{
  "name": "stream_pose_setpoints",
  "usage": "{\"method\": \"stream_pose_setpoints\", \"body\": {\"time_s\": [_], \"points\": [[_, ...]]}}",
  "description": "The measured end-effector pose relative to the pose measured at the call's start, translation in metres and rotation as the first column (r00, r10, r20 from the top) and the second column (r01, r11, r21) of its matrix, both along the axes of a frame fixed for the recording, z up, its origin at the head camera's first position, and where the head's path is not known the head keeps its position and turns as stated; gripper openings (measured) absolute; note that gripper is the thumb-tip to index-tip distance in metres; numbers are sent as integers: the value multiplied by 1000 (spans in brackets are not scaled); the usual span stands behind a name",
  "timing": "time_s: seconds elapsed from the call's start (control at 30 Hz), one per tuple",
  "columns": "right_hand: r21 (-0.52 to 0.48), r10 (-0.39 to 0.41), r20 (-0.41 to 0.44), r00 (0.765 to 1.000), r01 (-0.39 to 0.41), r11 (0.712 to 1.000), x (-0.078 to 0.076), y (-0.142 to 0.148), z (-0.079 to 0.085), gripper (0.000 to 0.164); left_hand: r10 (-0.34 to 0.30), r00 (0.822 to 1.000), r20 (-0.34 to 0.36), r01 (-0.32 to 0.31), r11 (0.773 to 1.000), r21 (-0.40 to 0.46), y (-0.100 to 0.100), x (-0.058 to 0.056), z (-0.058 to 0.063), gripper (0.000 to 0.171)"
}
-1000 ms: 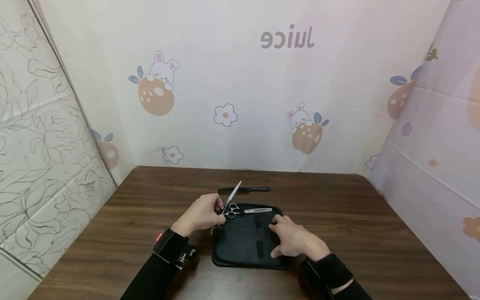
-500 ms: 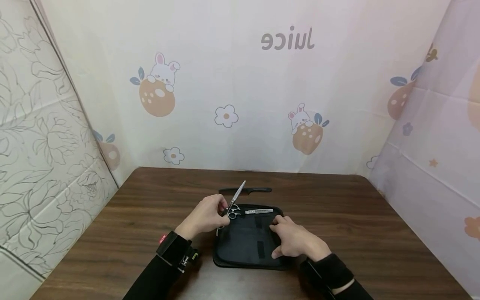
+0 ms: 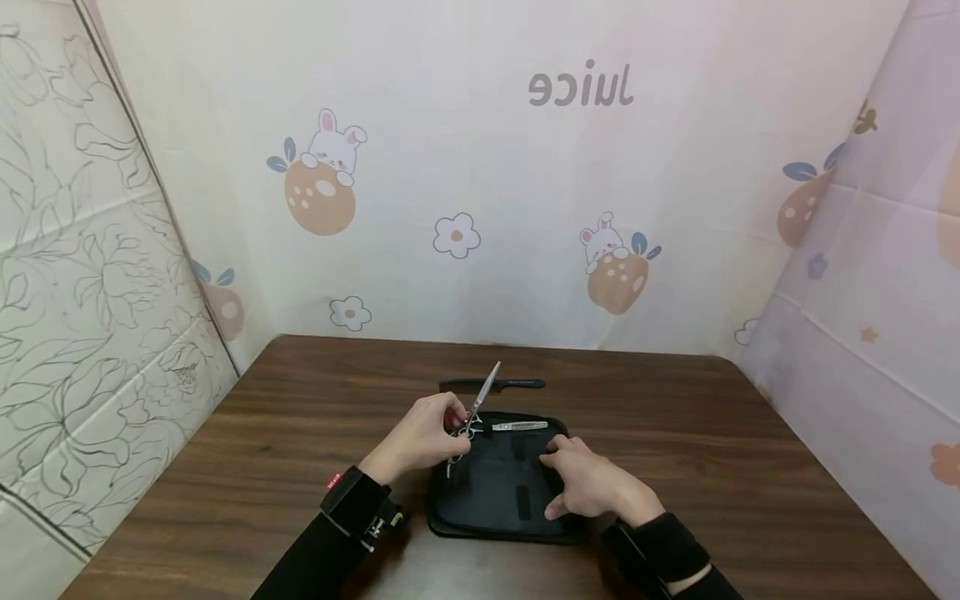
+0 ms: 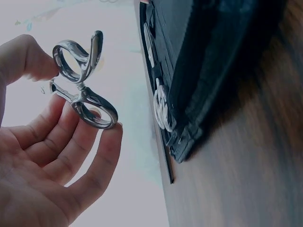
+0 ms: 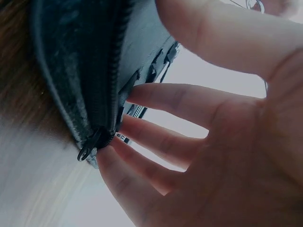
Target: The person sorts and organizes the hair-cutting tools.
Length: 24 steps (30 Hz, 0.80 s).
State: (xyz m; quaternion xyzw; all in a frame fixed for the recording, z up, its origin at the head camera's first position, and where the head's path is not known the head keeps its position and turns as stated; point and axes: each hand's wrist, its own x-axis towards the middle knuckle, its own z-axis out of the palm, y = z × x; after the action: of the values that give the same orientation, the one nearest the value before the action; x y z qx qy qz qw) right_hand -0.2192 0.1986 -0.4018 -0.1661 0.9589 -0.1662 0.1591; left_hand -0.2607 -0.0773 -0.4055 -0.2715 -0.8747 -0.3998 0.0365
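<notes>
Pinching the silver scissors (image 3: 480,402) by their finger rings, the left hand (image 3: 423,435) holds them over the left side of the black case (image 3: 487,492), blades tilted up toward the far right; the right hand (image 3: 596,479), its fingers spread and nearly straight, touches the case's right edge, second scissors (image 3: 520,426) lie along the case's far side, and a black comb (image 3: 517,383) lies beyond on the table (image 3: 675,425)

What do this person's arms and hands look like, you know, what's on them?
Black sleeves cover both arms. The left wristband is wide and black, with a small red tag and some silvery metal. The right wristband is black too. The left hand and right hand have no gloves.
</notes>
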Motion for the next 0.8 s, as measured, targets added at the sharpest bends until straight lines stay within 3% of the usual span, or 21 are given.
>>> {"method": "stream_pose_setpoints", "body": {"time_s": [0.3,0.53,0.8], "points": [[-7,-31,-23,999,31,999,0,-5,1,65,-41,999,-15,41,998,47,9,3,-6,19],[-23,-7,-25,1000,7,1000,0,-9,5,62,-63,998,-20,64,994,84,12,5,-8,18],[-191,-20,-108,994,-1,982,-5,-10,19,53,-100,995,-30,104,981,163,21,8,-10,18]]}}
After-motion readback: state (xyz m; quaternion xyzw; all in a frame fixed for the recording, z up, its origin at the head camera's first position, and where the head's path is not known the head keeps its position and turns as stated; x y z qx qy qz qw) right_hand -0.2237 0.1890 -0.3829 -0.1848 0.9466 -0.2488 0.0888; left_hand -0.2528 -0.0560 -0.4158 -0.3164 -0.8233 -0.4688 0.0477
